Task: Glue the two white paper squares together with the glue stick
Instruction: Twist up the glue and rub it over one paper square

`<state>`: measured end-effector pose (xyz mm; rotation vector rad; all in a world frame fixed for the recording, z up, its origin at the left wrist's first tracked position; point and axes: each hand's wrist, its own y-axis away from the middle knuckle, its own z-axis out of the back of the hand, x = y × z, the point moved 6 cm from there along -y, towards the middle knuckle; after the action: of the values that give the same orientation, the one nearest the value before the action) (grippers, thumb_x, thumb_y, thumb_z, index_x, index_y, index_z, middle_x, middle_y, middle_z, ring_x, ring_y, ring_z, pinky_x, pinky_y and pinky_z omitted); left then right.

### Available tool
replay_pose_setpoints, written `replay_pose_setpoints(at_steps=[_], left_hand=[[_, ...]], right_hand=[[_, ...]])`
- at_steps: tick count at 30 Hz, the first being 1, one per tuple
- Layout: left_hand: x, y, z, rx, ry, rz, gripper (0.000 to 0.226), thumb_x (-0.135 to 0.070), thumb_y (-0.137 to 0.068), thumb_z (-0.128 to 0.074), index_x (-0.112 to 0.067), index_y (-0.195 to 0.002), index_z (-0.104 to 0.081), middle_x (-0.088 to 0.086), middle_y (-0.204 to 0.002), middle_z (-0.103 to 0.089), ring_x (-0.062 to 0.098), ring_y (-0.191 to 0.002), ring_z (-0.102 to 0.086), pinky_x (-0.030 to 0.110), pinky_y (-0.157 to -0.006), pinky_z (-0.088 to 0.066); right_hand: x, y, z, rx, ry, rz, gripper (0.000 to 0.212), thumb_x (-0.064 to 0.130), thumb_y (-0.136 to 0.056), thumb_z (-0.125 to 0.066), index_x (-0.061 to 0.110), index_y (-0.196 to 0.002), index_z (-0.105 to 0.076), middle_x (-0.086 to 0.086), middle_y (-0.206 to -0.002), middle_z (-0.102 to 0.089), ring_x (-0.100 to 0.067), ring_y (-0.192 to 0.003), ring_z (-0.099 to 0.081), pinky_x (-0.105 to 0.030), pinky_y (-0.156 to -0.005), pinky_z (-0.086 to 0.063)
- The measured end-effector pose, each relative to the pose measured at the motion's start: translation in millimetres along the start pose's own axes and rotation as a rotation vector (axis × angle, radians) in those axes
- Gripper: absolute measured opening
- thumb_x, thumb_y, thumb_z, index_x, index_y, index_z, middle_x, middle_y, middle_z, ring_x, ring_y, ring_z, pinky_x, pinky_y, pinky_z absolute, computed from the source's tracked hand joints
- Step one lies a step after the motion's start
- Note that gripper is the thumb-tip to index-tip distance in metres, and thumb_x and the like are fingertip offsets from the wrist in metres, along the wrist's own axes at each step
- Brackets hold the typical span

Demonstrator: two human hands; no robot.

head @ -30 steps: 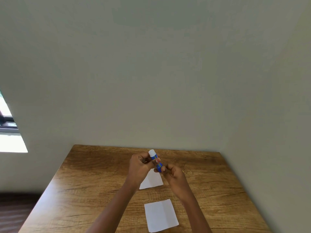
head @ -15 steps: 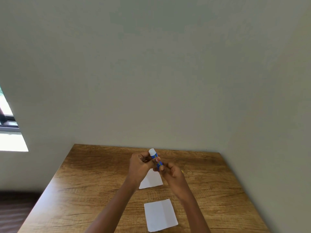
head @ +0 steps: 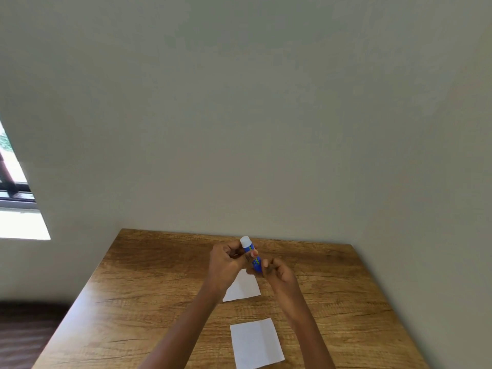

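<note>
While both hands, left hand [head: 226,265] and right hand [head: 277,272], pinch the capped glue stick [head: 251,255] above the far paper square [head: 243,287], a slip could drop it; near square [head: 257,343] lies at 6 o'clock on the counter [head: 149,275]

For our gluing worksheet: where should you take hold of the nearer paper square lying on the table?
Pinch the nearer paper square at its near right corner, coming from the table's front edge. It lies flat, apart from the other sheet, with nothing on it.

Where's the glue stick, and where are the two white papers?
glue stick [head: 253,255]: head view, blue barrel.
near paper square [head: 257,343]: head view, its middle.
far paper square [head: 243,288]: head view, visible middle.
</note>
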<state>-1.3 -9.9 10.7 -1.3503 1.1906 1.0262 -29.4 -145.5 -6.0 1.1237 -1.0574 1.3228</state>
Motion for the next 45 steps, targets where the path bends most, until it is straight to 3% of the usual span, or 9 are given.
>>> replay_pose_setpoints(at_steps=[5, 11, 15, 19, 24, 28, 34, 40, 45], left_hand=[[3.0, -1.7, 1.5, -0.001, -0.002, -0.004, 0.012, -0.006, -0.074, -0.072, -0.016, -0.08, -0.073, 0.011, -0.085, -0.074, 0.022, -0.082, -0.071, 0.031, -0.073, -0.058], [6.3, -1.5, 1.3, 0.002, 0.005, -0.011, 0.012, -0.004, -0.076, -0.071, -0.015, -0.08, -0.073, 0.016, -0.085, -0.073, 0.024, -0.082, -0.07, 0.032, -0.074, -0.058], [6.3, -1.7, 2.7, -0.018, 0.049, 0.012, 0.011, -0.004, -0.076, -0.07, -0.014, -0.081, -0.073, 0.01, -0.085, -0.074, 0.017, -0.08, -0.071, 0.024, -0.07, -0.056], [9.4, -2.0, 0.5, -0.008, 0.088, 0.034, 0.008, -0.003, -0.076, -0.07, -0.006, -0.083, -0.073, 0.008, -0.086, -0.074, 0.017, -0.08, -0.071, 0.023, -0.069, -0.056], [13.1, -3.7, 1.4, -0.008, 0.076, 0.03, 0.008, -0.004, -0.076, -0.069, -0.003, -0.084, -0.072, 0.016, -0.088, -0.073, 0.017, -0.079, -0.07, 0.022, -0.069, -0.055], [15.8, -4.6, 3.2, -0.001, 0.09, 0.044, 0.014, -0.003, -0.077, -0.068, 0.001, -0.089, -0.071, 0.009, -0.092, -0.074, 0.015, -0.082, -0.071, 0.022, -0.069, -0.055], [23.7, -4.6, 6.0, -0.012, 0.079, 0.062, 0.013, -0.001, -0.075, -0.07, 0.001, -0.088, -0.072, 0.011, -0.089, -0.073, 0.011, -0.079, -0.071, 0.017, -0.067, -0.053], [36.3, -5.4, 8.2, -0.007, 0.066, 0.097, 0.014, -0.005, -0.075, -0.07, 0.001, -0.087, -0.072, 0.008, -0.09, -0.074, 0.011, -0.08, -0.07, 0.014, -0.066, -0.052], [46.8, -8.0, 6.8, 0.048, 0.039, 0.122, 0.015, -0.005, -0.076, -0.07, -0.002, -0.091, -0.073, 0.006, -0.089, -0.074, 0.011, -0.08, -0.07, 0.019, -0.069, -0.054]], right_hand=[[-6.6, -2.8, 6.1, -0.07, 0.031, 0.004, 0.023, 0.019, -0.079, -0.072, 0.012, -0.099, -0.063, -0.005, -0.084, -0.077, -0.012, -0.09, -0.071, -0.037, -0.088, -0.053], [-7.0, -0.1, -4.1, 0.027, 0.066, -0.058, 0.033, 0.022, -0.099, -0.036, 0.013, -0.094, -0.068, 0.0, -0.084, -0.076, -0.001, -0.092, -0.067, -0.011, -0.078, -0.038], [-6.4, -0.9, -4.7, 0.048, 0.033, -0.057, 0.023, 0.026, -0.096, -0.045, 0.017, -0.102, -0.065, 0.003, -0.089, -0.076, 0.006, -0.092, -0.065, -0.005, -0.072, -0.038], [-4.6, -0.1, -5.6, 0.033, 0.009, -0.002, 0.013, 0.022, -0.089, -0.058, 0.015, -0.096, -0.066, -0.002, -0.084, -0.076, -0.003, -0.086, -0.069, -0.019, -0.078, -0.045], [-12.6, 0.5, -10.7, 0.123, 0.008, -0.106, 0.038, 0.031, -0.098, -0.035, 0.012, -0.089, -0.067, -0.002, -0.087, -0.076, 0.0, -0.094, -0.066, -0.019, -0.091, -0.036], [-15.5, -2.6, -9.8, 0.072, -0.029, -0.09, 0.024, 0.032, -0.094, -0.045, 0.019, -0.104, -0.062, 0.001, -0.1, -0.074, -0.006, -0.101, -0.065, -0.015, -0.082, -0.042], [-18.8, -8.4, -5.5, -0.019, 0.015, -0.014, 0.002, 0.017, -0.086, -0.063, 0.018, -0.087, -0.064, -0.006, -0.086, -0.074, -0.009, -0.083, -0.069, -0.018, -0.07, -0.047], [-32.3, -9.1, -13.8, 0.09, 0.036, -0.091, 0.028, 0.026, -0.097, -0.04, 0.014, -0.097, -0.065, -0.001, -0.085, -0.074, 0.0, -0.089, -0.068, -0.006, -0.078, -0.042], [-33.5, -15.6, -11.9, 0.045, -0.082, -0.032, 0.024, 0.028, -0.086, -0.056, 0.023, -0.108, -0.063, 0.009, -0.098, -0.072, 0.0, -0.096, -0.066, -0.013, -0.078, -0.049]])
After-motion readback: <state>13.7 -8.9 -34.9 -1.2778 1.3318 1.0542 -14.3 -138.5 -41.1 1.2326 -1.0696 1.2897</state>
